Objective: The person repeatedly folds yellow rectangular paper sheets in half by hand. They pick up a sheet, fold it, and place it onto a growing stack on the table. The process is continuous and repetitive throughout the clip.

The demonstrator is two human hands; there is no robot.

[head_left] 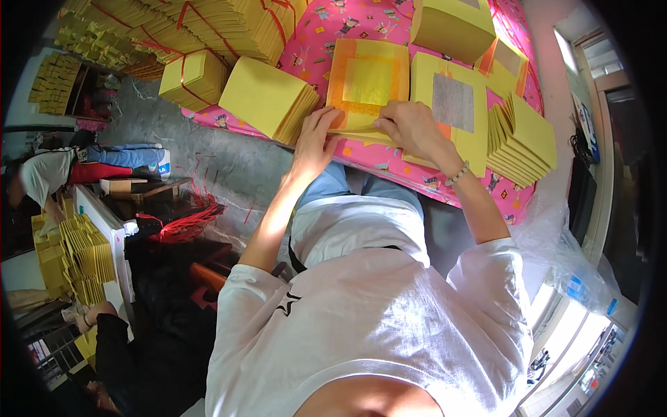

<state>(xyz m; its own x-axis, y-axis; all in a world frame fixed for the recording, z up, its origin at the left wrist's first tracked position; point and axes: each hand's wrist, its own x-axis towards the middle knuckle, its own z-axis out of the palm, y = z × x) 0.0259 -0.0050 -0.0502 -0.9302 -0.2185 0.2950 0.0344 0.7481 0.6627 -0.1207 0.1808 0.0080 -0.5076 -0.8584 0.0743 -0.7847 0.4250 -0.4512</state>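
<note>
A sheet of yellow joss paper (370, 52) with an orange patch and a gold foil square lies in front of me, its near edge bent up. My left hand (316, 142) is closed on the near left corner, fingers over the paper. With curled fingers and thumb, my right hand (417, 132) pinches the same edge farther right. Just right of it lies a joss paper stack (455, 101) with a silver-grey square. Left of my hands a pile of folded yellow papers (264, 97) leans on its side. Another folded bundle (517, 142) fans out at the right.
A pink patterned cloth (306, 45) covers the table. Tied yellow bundles (194, 76) stand at the far left, and a thick stack (455, 24) stands at the back. Red strings (184, 219) lie left of me. Two other people work at the left beside yellow bundles (83, 257). A plastic bag (570, 257) hangs at right.
</note>
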